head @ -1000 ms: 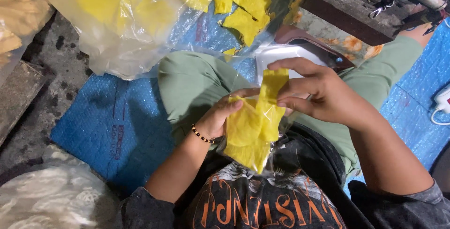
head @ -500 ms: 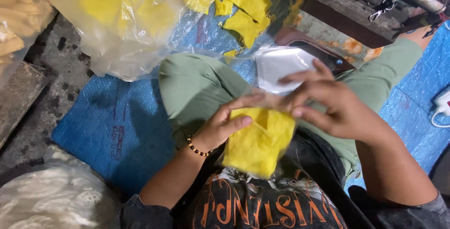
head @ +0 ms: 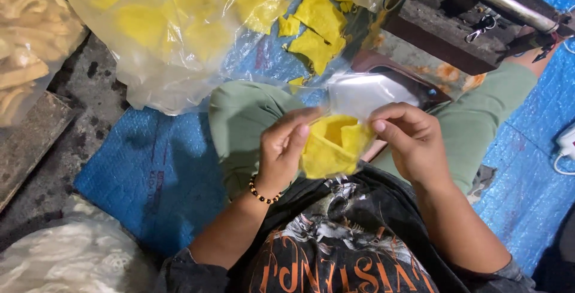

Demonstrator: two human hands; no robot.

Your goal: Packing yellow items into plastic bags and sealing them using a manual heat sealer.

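Head view, looking down at a seated person's lap. Left hand (head: 286,149) and right hand (head: 408,140) both pinch a folded yellow piece (head: 331,146) held btwn them, fingers curled on its edges, thumbs on top. Beaded bracelet (head: 262,194) sits on left wrist. Just beyond the hands lies a small clear bag (head: 365,92). Farther out, up & left of left hand, a big clear plastic bag (head: 179,35) holds more yellow pieces. Blue tarp (head: 150,173) lies under left forearm.
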